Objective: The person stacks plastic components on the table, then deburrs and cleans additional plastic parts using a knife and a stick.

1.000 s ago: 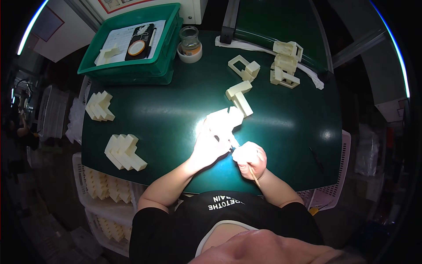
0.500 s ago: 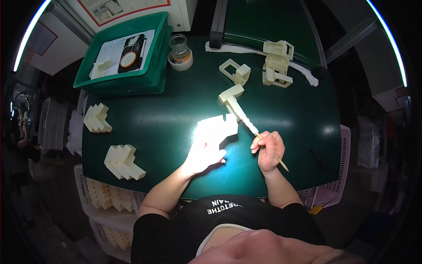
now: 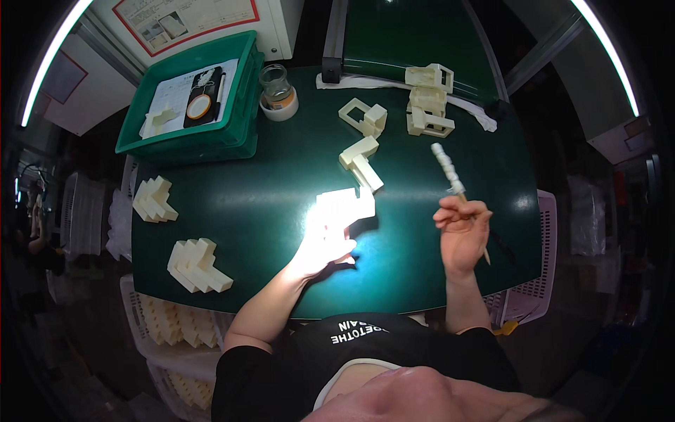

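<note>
My left hand (image 3: 322, 244) grips a pale angular plastic part (image 3: 360, 205), held over the table in a glare so bright that its details wash out. In my right hand (image 3: 464, 235) is a wooden stick swab (image 3: 448, 169), its long tip wrapped in white fibre and pointing away from me. The swab is apart from the part. Just beyond my left hand lies a cream L-shaped part (image 3: 361, 163), and farther off a cream frame-like part (image 3: 363, 117). Several boxy cream parts (image 3: 429, 102) form a row at the far right.
Two groups of cream angled parts, a nearer (image 3: 199, 266) and a farther (image 3: 155, 200), rest on the left. A green bin (image 3: 204, 150) with papers and a glass jar (image 3: 275, 84) stand at the back. Baskets flank the table, including a pink basket (image 3: 547, 246).
My right hand has swung to the right, taking the swab away from the left hand's part and turning it more upright. My left hand still grips the part. The whole view has shifted slightly.
</note>
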Demonstrator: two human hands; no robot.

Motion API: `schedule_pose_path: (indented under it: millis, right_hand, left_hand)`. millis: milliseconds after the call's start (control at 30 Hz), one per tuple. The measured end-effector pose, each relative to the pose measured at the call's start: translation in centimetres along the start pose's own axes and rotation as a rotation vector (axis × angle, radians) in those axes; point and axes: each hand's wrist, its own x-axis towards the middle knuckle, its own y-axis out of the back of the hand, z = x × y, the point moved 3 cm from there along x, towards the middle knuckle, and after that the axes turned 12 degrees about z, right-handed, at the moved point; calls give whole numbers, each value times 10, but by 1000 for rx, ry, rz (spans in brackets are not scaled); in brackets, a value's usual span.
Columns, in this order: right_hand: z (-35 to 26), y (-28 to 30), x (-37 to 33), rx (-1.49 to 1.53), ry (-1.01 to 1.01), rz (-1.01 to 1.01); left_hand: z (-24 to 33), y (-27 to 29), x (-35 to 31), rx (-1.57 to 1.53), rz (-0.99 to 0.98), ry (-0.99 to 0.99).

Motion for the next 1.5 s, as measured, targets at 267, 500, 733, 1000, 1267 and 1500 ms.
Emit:
schedule_pose_path:
  millis: [267, 500, 733, 1000, 1267, 1500]
  right_hand:
    - [-78, 184, -16, -1921, 592, -14]
    - [-46, 163, -17, -1682, 537, -116]
    - [0, 59, -60, -573, -102, -122]
    - [17, 23, -79, -679, 71, -315]
    - [15, 16, -75, -759, 152, -303]
    - [9, -2, -73, -919, 376, -395]
  left_hand:
    - [-1, -11, -9, 65, -72, -49]
    - [-17, -6, -13, -79, 1, -27]
    - [-18, -4, 3, 739, -48, -926]
    - [0, -23, -10, 696, 345, -1028]
    - [6, -28, -12, 741, 331, -1074]
    - [-11, -16, -11, 802, 154, -1121]
